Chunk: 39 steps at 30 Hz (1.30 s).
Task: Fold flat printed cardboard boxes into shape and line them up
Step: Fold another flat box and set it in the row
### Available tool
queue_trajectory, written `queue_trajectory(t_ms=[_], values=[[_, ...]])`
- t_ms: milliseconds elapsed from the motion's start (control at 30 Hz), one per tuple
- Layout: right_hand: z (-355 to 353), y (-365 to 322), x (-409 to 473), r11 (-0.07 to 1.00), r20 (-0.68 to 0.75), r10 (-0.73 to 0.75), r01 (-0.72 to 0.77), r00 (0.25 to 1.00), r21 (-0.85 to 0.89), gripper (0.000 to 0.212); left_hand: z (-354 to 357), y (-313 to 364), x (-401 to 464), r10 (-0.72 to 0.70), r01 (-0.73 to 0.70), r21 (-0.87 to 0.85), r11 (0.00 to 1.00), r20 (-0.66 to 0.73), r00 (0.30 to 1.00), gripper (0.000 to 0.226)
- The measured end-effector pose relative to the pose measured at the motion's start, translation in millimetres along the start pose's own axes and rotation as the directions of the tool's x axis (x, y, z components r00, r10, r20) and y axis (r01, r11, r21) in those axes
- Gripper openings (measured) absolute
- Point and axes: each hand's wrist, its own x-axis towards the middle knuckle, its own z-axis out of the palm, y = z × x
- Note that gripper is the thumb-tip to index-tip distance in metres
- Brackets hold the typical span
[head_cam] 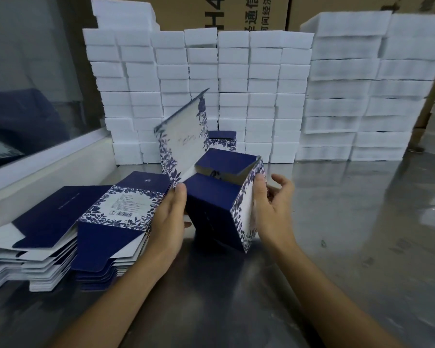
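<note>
While a pile of flat blue-and-white printed cardboard sheets (91, 222) lies at the left on the shiny metal table (337, 222), the left hand (170, 217) and right hand (271, 207) grip a half-folded blue flowery cardboard box (216, 207) between them.

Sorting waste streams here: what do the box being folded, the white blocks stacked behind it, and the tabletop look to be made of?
Box: printed cardboard, matte navy outside, thin white edges at the flaps. White blocks: probably foam, going by the grainy, soft-edged faces. Tabletop: likely stainless steel, grey with blurred reflections.
</note>
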Motion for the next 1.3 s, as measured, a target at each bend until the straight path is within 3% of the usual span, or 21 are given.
queue_trajectory(t_ms=[67, 167, 233, 333, 500, 633, 700, 800, 833, 1033, 1133, 1300], values=[[-2, 4, 3, 0.998, -0.027, 0.059, -0.06, 0.998, -0.021, 0.038, 1, 2, 1, -0.014, 0.014, -0.049, 0.999, -0.002, 1.0, 0.074], [-4, 2, 5, 0.991, -0.017, 0.136, -0.136, 0.991, 0.008, 0.026, -1, 4, 4, -0.044, 0.042, -0.124, 0.991, -0.013, 0.999, 0.052], [-4, -3, 3, 0.983, 0.016, 0.167, -0.167, 0.986, 0.071, 0.032, -2, 2, 6, -0.038, 0.034, -0.083, 0.996, -0.038, 0.999, 0.028], [-3, -10, -1, 0.967, 0.143, 0.185, -0.206, 0.972, 0.151, 0.051, -2, 0, 8, -0.048, 0.043, -0.083, 0.996, -0.062, 0.997, 0.019], [1, -17, -7, 0.973, 0.237, 0.084, -0.131, 0.968, 0.191, 0.048, -4, 8, 7, -0.069, 0.061, -0.192, 0.98, -0.033, 0.997, 0.066], [2, -18, -7, 0.985, 0.12, 0.074, -0.091, 0.99, 0.146, 0.071, -5, 8, 6, -0.086, 0.09, -0.18, 0.98, 0.027, 0.996, 0.058], [2, -16, -5, 0.992, 0.025, 0.061, -0.063, 0.998, 0.108, 0.057, -6, 7, 5, -0.091, 0.097, -0.183, 0.978, 0.038, 0.995, 0.053], [0, -12, -1, 0.997, -0.034, 0.04, -0.038, 0.999, 0.073, 0.006, -5, 7, 3, -0.089, 0.099, -0.214, 0.972, 0.057, 0.994, 0.055], [0, -11, -1, 0.998, -0.031, 0.046, -0.044, 0.998, 0.049, 0.013, -4, 7, 2, -0.089, 0.1, -0.228, 0.968, 0.061, 0.994, 0.056], [3, -14, -6, 0.993, 0.071, 0.112, -0.114, 0.991, 0.029, 0.017, -4, 10, 6, -0.152, 0.193, -0.403, 0.895, 0.132, 0.979, 0.093], [4, -22, -10, 0.985, 0.247, 0.102, -0.133, 0.964, 0.112, 0.031, -4, 12, 4, -0.16, 0.201, -0.392, 0.898, 0.135, 0.978, 0.084], [4, -30, -13, 0.981, 0.465, 0.138, -0.187, 0.875, 0.06, 0.042, -5, 10, 4, -0.148, 0.179, -0.355, 0.918, 0.114, 0.982, 0.074]])
